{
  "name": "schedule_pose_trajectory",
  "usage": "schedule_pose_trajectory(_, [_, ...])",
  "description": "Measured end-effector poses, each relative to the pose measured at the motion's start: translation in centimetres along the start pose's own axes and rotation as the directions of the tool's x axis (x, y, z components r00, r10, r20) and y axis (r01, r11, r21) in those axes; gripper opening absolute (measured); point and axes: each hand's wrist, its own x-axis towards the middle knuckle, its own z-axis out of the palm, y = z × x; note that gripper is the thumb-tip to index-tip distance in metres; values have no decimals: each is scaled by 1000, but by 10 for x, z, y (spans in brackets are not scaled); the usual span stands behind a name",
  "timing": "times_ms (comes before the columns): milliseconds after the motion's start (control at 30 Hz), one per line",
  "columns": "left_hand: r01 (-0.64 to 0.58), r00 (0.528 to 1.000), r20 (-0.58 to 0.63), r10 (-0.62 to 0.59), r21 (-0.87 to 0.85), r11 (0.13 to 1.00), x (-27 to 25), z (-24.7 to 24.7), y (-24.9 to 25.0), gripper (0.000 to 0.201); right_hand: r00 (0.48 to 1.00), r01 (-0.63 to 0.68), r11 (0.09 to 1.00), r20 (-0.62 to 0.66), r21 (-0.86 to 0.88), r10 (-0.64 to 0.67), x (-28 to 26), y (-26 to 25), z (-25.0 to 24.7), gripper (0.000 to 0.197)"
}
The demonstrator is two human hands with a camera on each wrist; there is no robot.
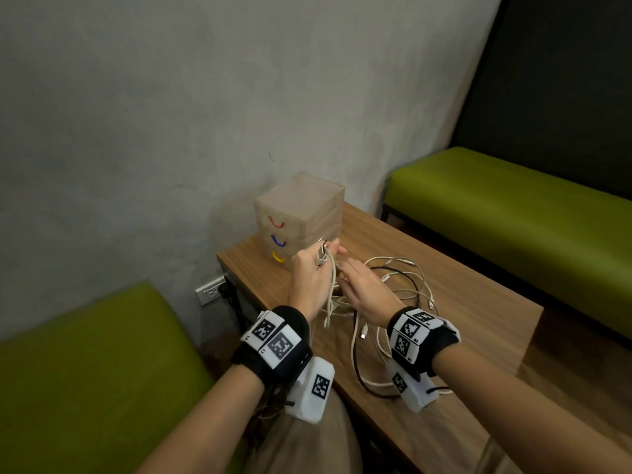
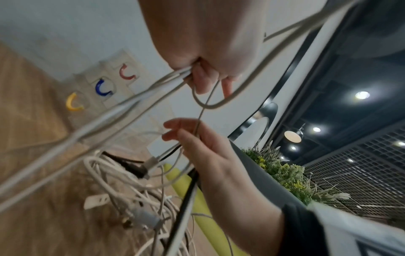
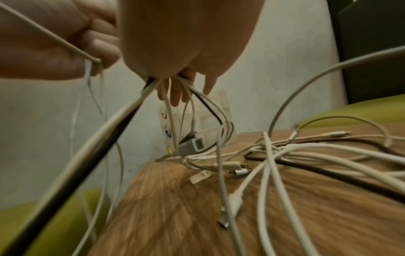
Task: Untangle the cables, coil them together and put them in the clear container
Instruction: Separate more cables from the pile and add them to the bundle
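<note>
A clear three-drawer container [image 1: 301, 213] with red, blue and yellow handles stands at the table's far corner against the wall. My left hand [image 1: 328, 251] is raised in front of it and pinches a few white cable ends [image 2: 166, 81], a metal plug [image 1: 321, 256] sticking out above the fingers. Just to its right, my right hand [image 1: 345, 268] has a bunch of white and black cables [image 3: 166, 90] running under its palm, its fingertips [image 3: 175, 98] pointing loosely down. The rest of the tangle [image 1: 400, 285] lies loose on the table to the right.
The small wooden table [image 1: 472, 313] has open surface to the right and toward me. Green benches [image 1: 513, 206] [image 1: 85, 354] flank it. A wall outlet [image 1: 210, 290] with a black plug sits left of the table. The grey wall is close behind the container.
</note>
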Motion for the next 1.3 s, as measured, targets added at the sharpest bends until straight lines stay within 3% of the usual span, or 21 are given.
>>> schedule_pose_trajectory(133, [-19, 996, -83, 13, -74, 997, 11, -16, 15, 30, 997, -78, 995, 7, 63, 78, -12, 15, -6, 28])
schedule_pose_trajectory(333, [-121, 987, -120, 110, -93, 988, 9, -27, 33, 30, 979, -186, 978, 64, -96, 192, -16, 31, -10, 38])
schedule_pose_trajectory(433, [-111, 979, -187, 84, -138, 984, 6, -29, 40, 31, 958, -250, 956, 103, -152, 267, -15, 32, -14, 39])
schedule_pose_trajectory(600, [-150, 972, -208, 109, -190, 970, -2, -25, 43, 28, 941, -321, 933, 55, -164, 334, -1, 27, -16, 31])
schedule_pose_trajectory(700, [-11, 982, -183, -43, -287, 958, 2, -25, 34, 15, 955, -282, 946, 43, -162, 292, 0, 26, -17, 31])
schedule_pose_trajectory(767, [204, 967, -85, -239, -295, 933, 6, -22, 13, 75, 958, -286, 957, -29, -51, 285, -2, 22, -18, 27])
schedule_pose_trajectory(800, [324, 940, -33, -340, -226, 919, 4, -18, 3, 96, 954, -292, 956, -67, 3, 292, -2, 18, -19, 26])
schedule_pose_trajectory(833, [394, 919, 20, -395, -136, 909, 0, -13, -5, 98, 950, -293, 955, -95, 49, 296, -1, 15, -19, 25])
schedule_pose_trajectory(900, [426, 897, 121, -425, 14, 905, -8, 1, -18, 54, 948, -276, 956, -137, 97, 288, 0, 11, -18, 22])
schedule_pose_trajectory(933, [392, 901, 157, -403, 100, 915, -11, 7, -20, 31, 944, -271, 956, -163, 114, 287, 0, 10, -18, 20])
schedule_pose_trajectory(967, [334, 912, 192, -363, 169, 927, -12, 12, -20, 20, 940, -271, 953, -177, 137, 293, 0, 8, -17, 17])
schedule_pose_trajectory(1200, [193, 902, 286, -323, 402, 895, -15, 30, -24, 16, 921, -316, 919, -156, 235, 356, -3, -4, -19, 13])
schedule_pose_trajectory(1300, [53, 907, 334, -257, 514, 856, -15, 32, -21, 16, 904, -359, 901, -151, 245, 401, -4, 0, -16, 13])
